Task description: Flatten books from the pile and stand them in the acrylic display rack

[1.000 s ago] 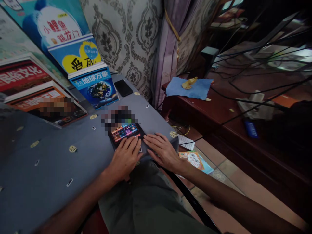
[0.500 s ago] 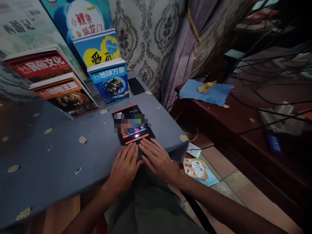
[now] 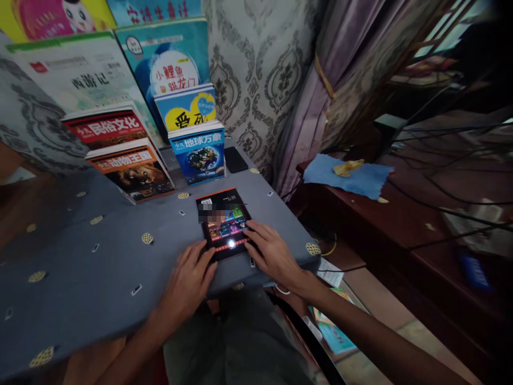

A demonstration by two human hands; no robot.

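Observation:
A dark-covered book [image 3: 224,247] lies flat on the table, with an orange strip along its top and a bright reflection near its lower edge. Part of its cover is blurred out. At its lower left corner rests my left hand [image 3: 191,275], fingers stretched out and touching or very near the edge. My right hand [image 3: 272,251] is along the right edge, its fingertips on the cover's side and its thumb apart from the fingers. Neither hand is closed round the book.
Beyond the book, an animal book [image 3: 136,174], a red book [image 3: 116,128] and an earth book [image 3: 202,158] stand upright before taller ones. A black phone [image 3: 235,159] lies beside them. Rightward, a blue cloth [image 3: 336,176] covers part of a wooden cabinet; books lie on the floor.
My hands have moved apart, from side by side on the book's lower edge to its left and right sides. The view has shifted, so the scene sits lower and further right.

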